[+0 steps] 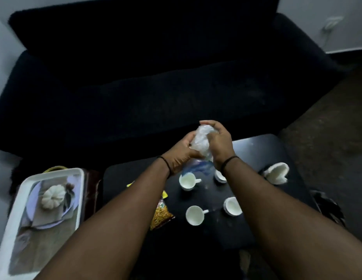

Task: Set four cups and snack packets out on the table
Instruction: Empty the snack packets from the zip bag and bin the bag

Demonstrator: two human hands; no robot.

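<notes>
Both hands are raised above the far edge of the dark rectangular surface [263, 150], fingers curled around a crumpled clear plastic bag [201, 141]: the left hand [181, 152] grips its lower side, the right hand [218, 141] clasps its top. Four white ceramic cups [187, 180] stand on the surface beneath the forearms, set apart from one another. A yellow snack packet [161, 214] of fried bits lies to their left, partly hidden by the left forearm. A white tray [14, 201] printed with a pumpkin picture sits left of the surface.
</notes>
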